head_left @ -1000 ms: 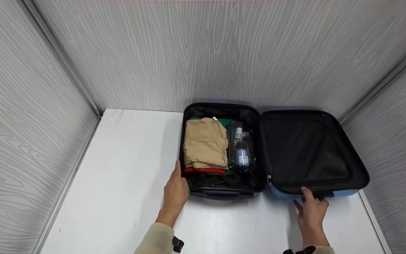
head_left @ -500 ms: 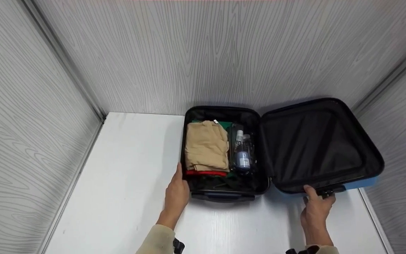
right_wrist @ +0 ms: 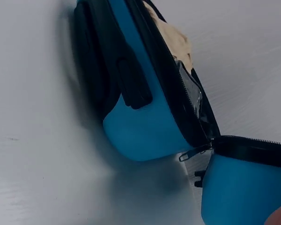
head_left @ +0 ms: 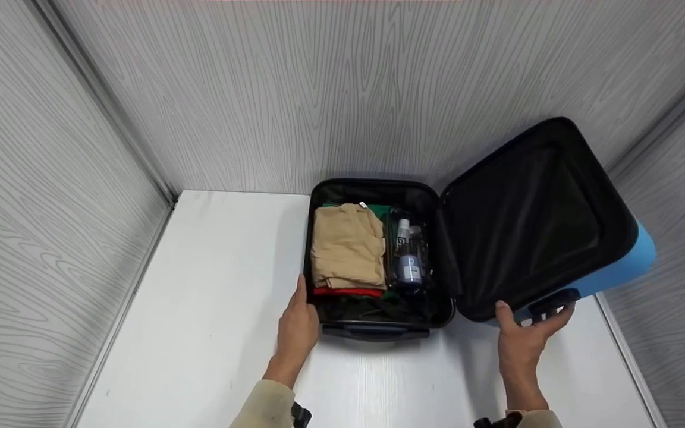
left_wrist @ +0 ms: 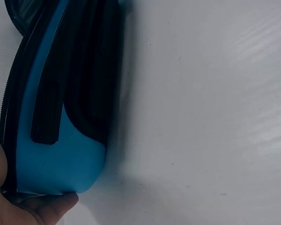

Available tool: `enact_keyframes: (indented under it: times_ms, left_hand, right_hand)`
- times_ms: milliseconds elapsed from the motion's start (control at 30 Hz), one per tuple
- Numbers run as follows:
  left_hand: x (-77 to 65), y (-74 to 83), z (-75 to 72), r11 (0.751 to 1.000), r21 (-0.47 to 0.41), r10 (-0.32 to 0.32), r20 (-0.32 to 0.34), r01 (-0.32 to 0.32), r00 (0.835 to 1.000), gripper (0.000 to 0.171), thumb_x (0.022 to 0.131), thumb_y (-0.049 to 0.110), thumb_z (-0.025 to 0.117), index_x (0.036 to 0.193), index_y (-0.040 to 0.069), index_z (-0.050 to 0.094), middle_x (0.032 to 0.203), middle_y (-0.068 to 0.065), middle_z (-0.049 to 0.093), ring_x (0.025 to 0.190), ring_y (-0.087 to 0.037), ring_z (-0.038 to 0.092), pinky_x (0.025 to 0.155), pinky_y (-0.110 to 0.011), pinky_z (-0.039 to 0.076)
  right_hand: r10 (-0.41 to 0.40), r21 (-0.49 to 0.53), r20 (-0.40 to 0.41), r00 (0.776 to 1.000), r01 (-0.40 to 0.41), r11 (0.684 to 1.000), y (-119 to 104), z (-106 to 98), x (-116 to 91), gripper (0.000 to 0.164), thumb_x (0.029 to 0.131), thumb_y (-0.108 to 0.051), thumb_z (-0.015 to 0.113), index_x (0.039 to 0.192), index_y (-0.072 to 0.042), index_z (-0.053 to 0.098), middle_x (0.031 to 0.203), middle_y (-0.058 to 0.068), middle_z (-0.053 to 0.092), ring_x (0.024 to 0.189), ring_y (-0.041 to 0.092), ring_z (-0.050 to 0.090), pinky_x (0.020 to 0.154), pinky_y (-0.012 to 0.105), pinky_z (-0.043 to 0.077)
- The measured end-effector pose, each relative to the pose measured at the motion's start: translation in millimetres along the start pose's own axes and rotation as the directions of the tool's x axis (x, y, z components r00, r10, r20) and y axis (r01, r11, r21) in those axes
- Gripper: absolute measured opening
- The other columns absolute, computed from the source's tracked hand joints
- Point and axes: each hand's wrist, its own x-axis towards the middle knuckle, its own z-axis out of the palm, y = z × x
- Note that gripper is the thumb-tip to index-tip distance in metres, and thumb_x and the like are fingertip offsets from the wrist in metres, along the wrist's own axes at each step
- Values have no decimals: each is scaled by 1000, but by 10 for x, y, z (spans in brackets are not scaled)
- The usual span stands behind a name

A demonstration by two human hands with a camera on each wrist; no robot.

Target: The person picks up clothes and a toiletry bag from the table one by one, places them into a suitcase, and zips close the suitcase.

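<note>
In the head view a small suitcase [head_left: 378,324] lies spread open, its base flat on the white table. The left hand [head_left: 298,330] holds the base's near left corner, and the left wrist view shows the thumb by the zipped rim and fingers against the blue shell [left_wrist: 61,168]. The right hand [head_left: 524,345] grips the near edge of the lid [head_left: 527,220], thumb on the rim, other fingers partly hidden around the dark handle [head_left: 553,301]. The lid stands tilted up off the table. Inside the base are folded beige clothing [head_left: 348,244] and a clear pouch with bottles [head_left: 409,267].
Red cloth [head_left: 348,292] and green cloth [head_left: 379,210] show around the beige clothing. Grey wood-grain panels [head_left: 330,89] enclose the white table [head_left: 223,267] at back and sides. A zip pull [right_wrist: 189,154] hangs at the hinge corner.
The right hand has lifted the lid from lying flat to a steep tilt, its far right corner rising. The left hand stays at the base's corner, and the base's contents lie as before.
</note>
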Motion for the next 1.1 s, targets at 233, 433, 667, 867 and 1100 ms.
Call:
enact_keyframes:
  times_ms: [233, 433, 667, 867, 1100]
  left_hand:
    - [-9, -5, 0, 1000, 12, -14, -13, 14, 1000, 61, 102, -4, 51, 161, -5, 36, 147, -31, 57, 57, -19, 48, 59, -43, 51]
    - [5, 7, 3, 999, 5, -36, 1, 36, 999, 61, 103, -2, 51, 162, -3, 35, 150, -29, 56, 58, -19, 46, 60, -43, 50]
    - [-13, -13, 24, 1000, 3, -9, -33, 9, 999, 60, 103, -3, 52, 161, -4, 37, 148, -29, 58, 62, -20, 50, 66, -45, 54]
    - [4, -11, -30, 998, -58, -26, 3, 26, 1000, 60, 104, -2, 51, 161, -5, 35, 151, -30, 55, 62, -22, 54, 66, -44, 54]
    - [203, -3, -143, 939, -288, -144, 171, 190, 975, 63, 114, 33, 46, 167, 5, 26, 169, -22, 33, 155, -41, 35, 124, -56, 32]
  right_hand:
    - [-196, -111, 29, 980, 198, 974, 62, 55, -74, 128, 87, -5, 81, 168, -30, -15, 175, 0, -4, 162, 26, 9, 124, 61, 26]
    - [-402, -245, 55, 914, 402, 882, 112, 80, -113, 125, 84, -6, 85, 169, -11, -6, 171, 13, 7, 160, 25, 16, 127, 45, 23]
    - [-511, -297, 90, 855, 513, 806, 121, 102, -130, 123, 83, -7, 88, 166, 0, -2, 167, 24, 13, 157, 33, 21, 123, 60, 29]
    - [-528, -295, 106, 843, 534, 793, 114, 100, -135, 123, 81, -2, 88, 165, 1, -1, 167, 23, 12, 158, 34, 17, 121, 67, 28]
    - [-529, -375, 131, 838, 536, 756, 84, 123, -143, 127, 80, -9, 91, 167, -4, -1, 167, 23, 13, 156, 30, 16, 124, 54, 29]
